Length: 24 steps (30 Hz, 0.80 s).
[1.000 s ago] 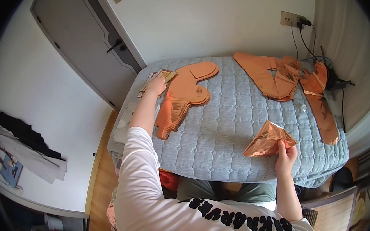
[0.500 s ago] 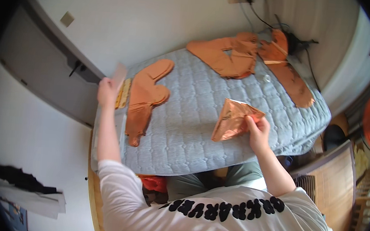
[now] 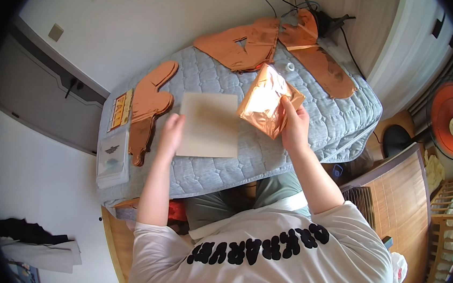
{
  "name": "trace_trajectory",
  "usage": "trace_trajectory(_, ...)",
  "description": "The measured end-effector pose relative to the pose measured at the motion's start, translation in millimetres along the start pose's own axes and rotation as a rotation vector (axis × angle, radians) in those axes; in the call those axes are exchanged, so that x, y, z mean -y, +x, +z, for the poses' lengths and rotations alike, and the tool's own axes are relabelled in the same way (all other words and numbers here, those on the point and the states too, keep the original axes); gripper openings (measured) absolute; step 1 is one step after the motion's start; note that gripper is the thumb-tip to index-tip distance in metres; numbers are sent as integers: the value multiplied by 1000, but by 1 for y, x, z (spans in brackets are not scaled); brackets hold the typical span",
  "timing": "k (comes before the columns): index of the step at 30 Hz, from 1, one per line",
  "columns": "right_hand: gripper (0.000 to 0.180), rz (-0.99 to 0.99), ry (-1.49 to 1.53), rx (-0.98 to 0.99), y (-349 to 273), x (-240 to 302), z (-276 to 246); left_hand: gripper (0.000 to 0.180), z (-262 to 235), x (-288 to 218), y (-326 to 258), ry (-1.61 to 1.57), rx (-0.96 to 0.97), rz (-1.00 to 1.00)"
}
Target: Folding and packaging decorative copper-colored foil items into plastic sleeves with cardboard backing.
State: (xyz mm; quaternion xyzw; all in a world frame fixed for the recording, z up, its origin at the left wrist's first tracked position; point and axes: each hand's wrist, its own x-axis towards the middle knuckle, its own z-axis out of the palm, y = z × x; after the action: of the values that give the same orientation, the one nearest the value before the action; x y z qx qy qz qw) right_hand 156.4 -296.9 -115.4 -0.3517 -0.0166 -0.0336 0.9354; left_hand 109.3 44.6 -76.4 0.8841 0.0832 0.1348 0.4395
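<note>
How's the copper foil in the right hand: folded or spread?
Folded: the copper foil is a compact, creased packet pinched in the right hand.

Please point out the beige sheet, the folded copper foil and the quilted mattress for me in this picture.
Beige sheet (image 3: 209, 125): head view, middle of its flat face.
Folded copper foil (image 3: 265, 103): head view, middle of its shiny face.
Quilted mattress (image 3: 202, 173): head view, bare top near its front edge.

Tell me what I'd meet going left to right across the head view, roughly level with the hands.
Grey door, yellowish card, copper-coloured foil shape, left hand, beige sheet, folded copper-coloured foil, right hand, round orange appliance.
</note>
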Motion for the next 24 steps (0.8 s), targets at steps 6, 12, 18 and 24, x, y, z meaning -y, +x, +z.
trace_trajectory(6,17,-149,-427,-54,17,47,-34,47,42,-86,-18,994,208,69)
trace_trajectory(12,16,-196,-504,12,16,42,-43,34,127,-137,53,539,173,614)
trace_trajectory(18,18,-178,-63,35,29,44,-52,33,230,-139,119,467,81,853)
trace_trajectory(24,19,-170,11,5,38,44,-59,27,265,-137,142,640,142,773)
